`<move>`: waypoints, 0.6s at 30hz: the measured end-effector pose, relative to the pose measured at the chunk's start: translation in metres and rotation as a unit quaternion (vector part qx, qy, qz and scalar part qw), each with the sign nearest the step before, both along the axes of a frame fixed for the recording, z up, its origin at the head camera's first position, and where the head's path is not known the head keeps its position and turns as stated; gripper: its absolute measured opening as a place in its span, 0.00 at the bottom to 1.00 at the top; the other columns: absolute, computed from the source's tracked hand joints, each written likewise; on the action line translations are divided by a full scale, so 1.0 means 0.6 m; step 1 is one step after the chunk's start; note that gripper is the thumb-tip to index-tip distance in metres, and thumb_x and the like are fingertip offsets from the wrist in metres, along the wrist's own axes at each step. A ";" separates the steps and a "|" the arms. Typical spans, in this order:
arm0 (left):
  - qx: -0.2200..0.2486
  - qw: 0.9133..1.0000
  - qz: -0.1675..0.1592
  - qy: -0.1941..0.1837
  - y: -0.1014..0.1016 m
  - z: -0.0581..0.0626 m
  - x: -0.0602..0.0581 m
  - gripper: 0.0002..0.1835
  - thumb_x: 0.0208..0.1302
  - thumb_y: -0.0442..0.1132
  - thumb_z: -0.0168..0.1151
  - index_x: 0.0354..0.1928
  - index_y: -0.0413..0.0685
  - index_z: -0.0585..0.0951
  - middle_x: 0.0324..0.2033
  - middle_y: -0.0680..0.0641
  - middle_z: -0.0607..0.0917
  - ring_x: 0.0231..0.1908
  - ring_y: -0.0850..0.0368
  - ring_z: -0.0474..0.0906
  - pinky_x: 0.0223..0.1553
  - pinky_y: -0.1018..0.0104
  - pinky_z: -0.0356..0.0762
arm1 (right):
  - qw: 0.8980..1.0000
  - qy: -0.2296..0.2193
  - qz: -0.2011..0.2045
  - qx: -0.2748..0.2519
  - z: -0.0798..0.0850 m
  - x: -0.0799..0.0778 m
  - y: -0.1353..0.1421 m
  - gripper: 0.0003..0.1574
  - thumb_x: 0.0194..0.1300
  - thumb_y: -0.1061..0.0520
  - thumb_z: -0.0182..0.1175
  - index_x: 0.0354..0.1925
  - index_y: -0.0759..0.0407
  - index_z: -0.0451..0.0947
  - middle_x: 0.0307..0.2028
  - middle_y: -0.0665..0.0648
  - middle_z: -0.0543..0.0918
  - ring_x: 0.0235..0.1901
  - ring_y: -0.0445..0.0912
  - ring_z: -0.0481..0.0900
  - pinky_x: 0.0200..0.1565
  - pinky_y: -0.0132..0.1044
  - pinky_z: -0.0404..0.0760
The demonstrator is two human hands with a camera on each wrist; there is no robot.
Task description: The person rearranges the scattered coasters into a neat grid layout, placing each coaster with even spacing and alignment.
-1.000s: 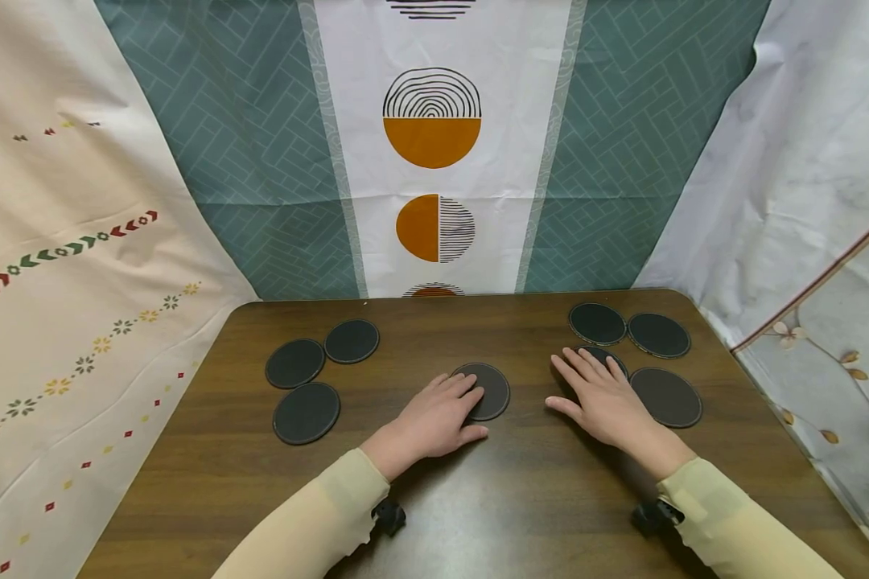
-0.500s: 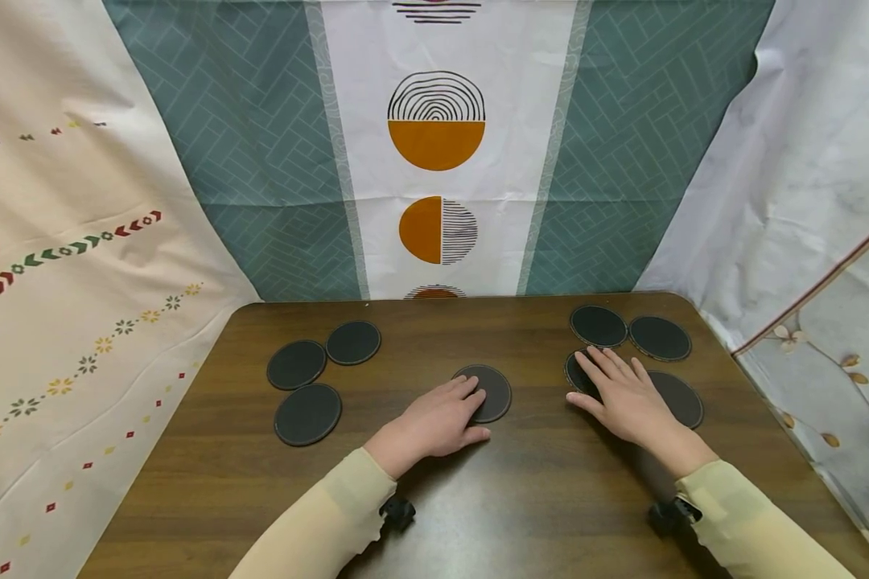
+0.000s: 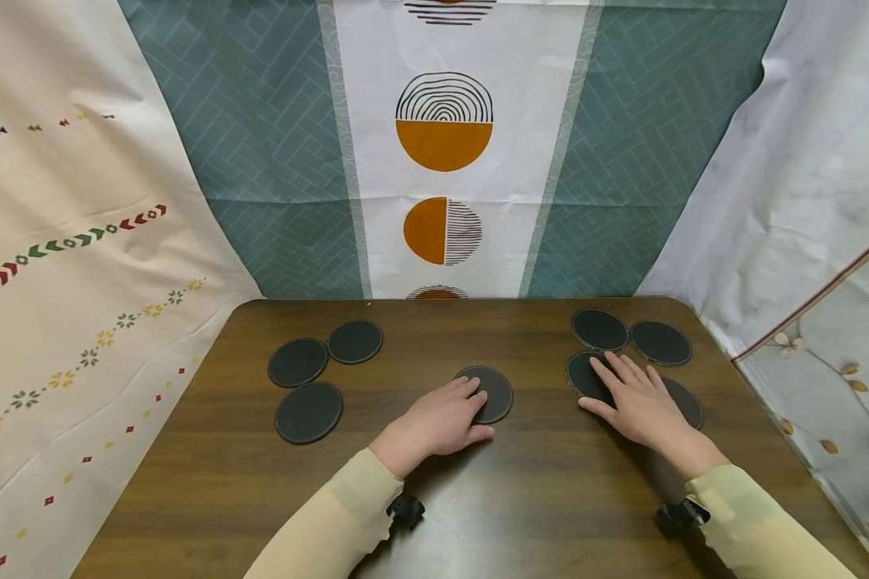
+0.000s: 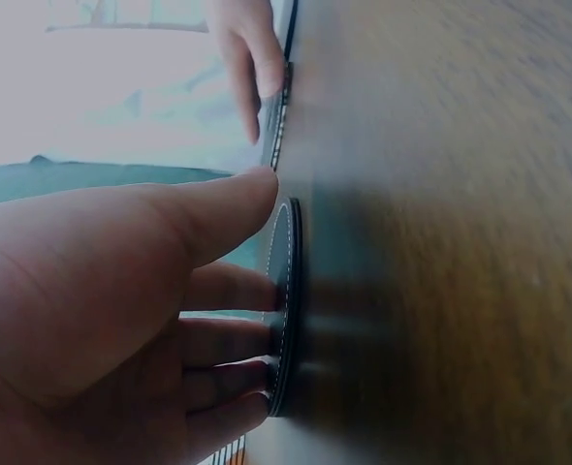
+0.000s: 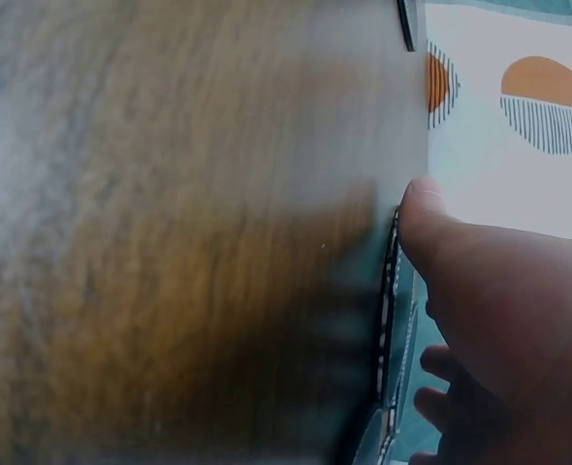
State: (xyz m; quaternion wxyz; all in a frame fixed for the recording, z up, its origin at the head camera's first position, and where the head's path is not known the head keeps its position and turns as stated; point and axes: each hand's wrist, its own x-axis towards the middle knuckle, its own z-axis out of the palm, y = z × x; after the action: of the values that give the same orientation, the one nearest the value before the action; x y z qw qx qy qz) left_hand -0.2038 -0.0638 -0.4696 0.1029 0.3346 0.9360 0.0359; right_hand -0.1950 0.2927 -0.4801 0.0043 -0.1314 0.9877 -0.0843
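My left hand (image 3: 442, 418) rests its straight fingertips on a round black coaster (image 3: 498, 394) near the middle of the table. In the left wrist view those fingers (image 4: 228, 339) touch the coaster's (image 4: 282, 242) top face, with white stitching round its rim; the thumb is held apart. To the right, my right hand (image 3: 637, 406) spreads its fingers over another black coaster (image 3: 582, 376), partly hiding it and a neighbouring coaster (image 3: 688, 402). From the right wrist view, the thumb (image 5: 422, 208) reaches the near end of a stitched coaster edge (image 5: 387, 300).
Two more coasters, one farther left (image 3: 600, 330) and one farther right (image 3: 661, 343), lie behind my right hand. On the left side, three coasters (image 3: 308, 412) sit close together. The wooden table (image 3: 210, 498) ends at a patterned cloth backdrop (image 3: 471, 161).
My right hand has slid rightward and slightly nearer, uncovering more of the coaster beneath its fingers and covering part of its right neighbour. The left hand stays on its coaster.
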 end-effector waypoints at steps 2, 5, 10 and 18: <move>-0.002 1.000 -0.001 0.002 0.001 0.001 0.000 0.38 0.83 0.64 0.58 0.83 0.48 0.73 0.84 0.42 0.66 0.84 0.46 0.59 0.82 0.57 0.59 | 1.000 -0.001 -0.004 -0.001 -0.001 0.000 0.003 0.57 0.80 0.26 0.59 0.86 0.62 0.62 0.82 0.77 0.58 0.80 0.76 0.55 0.75 0.79 0.49; -0.001 1.000 -0.002 0.006 0.000 0.001 0.000 0.38 0.83 0.64 0.58 0.82 0.48 0.73 0.83 0.42 0.66 0.83 0.46 0.60 0.82 0.58 0.59 | 1.000 -0.006 -0.007 -0.001 -0.002 0.001 0.005 0.57 0.80 0.26 0.58 0.86 0.62 0.62 0.82 0.78 0.58 0.80 0.77 0.55 0.75 0.79 0.49; 0.002 1.000 -0.002 0.007 -0.002 0.001 0.001 0.38 0.83 0.63 0.59 0.82 0.47 0.74 0.83 0.42 0.67 0.83 0.46 0.61 0.81 0.58 0.60 | 1.000 -0.013 -0.011 -0.003 -0.005 -0.002 0.005 0.57 0.80 0.26 0.58 0.86 0.62 0.61 0.82 0.80 0.57 0.79 0.78 0.55 0.76 0.79 0.49; -0.002 1.000 -0.006 0.011 -0.001 0.001 -0.001 0.38 0.83 0.64 0.58 0.82 0.48 0.73 0.83 0.42 0.67 0.83 0.46 0.61 0.81 0.58 0.60 | 1.000 -0.009 -0.010 -0.003 -0.006 -0.010 0.008 0.59 0.79 0.26 0.60 0.85 0.65 0.61 0.79 0.83 0.59 0.78 0.79 0.57 0.76 0.79 0.50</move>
State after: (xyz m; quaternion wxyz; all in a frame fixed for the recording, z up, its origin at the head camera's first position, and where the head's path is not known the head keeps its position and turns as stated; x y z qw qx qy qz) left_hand -0.2047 -0.0646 -0.4691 0.0937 0.3407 0.9350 0.0292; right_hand -0.2011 0.2973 -0.4837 0.0121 -0.1208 0.9887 -0.0885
